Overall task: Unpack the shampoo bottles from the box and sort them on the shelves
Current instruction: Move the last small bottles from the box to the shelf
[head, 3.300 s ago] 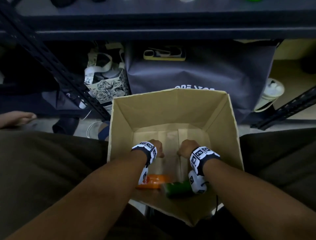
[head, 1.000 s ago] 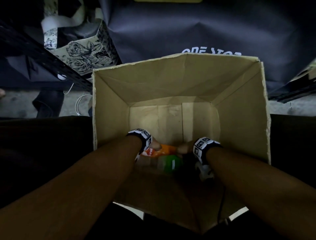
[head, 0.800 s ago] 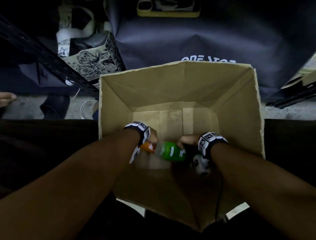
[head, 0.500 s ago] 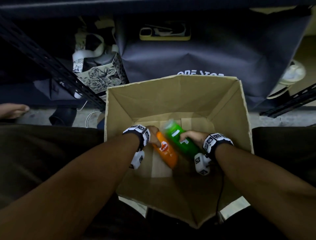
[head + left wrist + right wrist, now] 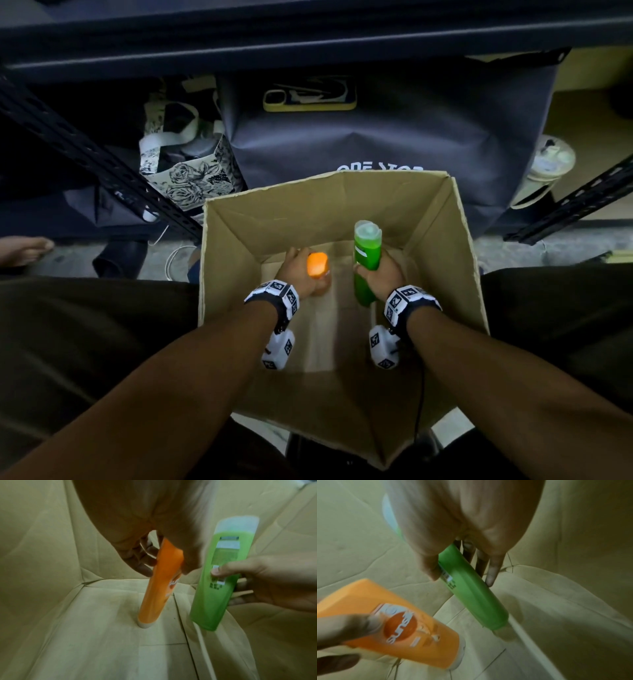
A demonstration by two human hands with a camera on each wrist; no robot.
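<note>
A person sits over an open brown cardboard box (image 5: 459, 240) and reaches into it with both arms. The left hand (image 5: 295, 275) grasps an orange plastic shampoo bottle (image 5: 318, 264) with its fingers (image 5: 140, 555) curled round one side and the thumb on the other. The bottle is held nearly upright with its pale cap end pointing down, just above the box floor. The right hand (image 5: 382, 277) is wrapped round the middle of a green translucent plastic shampoo bottle (image 5: 367, 246), thumb across the back label. That bottle tilts slightly, its pale cap end up near the box rim and its base clear of the floor. The two bottles are side by side, apart. Both wrists wear bands with black and white square markers. Behind the box, under a dark metal shelf (image 5: 308, 37), stands a large dark fabric bag (image 5: 394, 137) beside a floral patterned tote bag (image 5: 191, 178).
</note>
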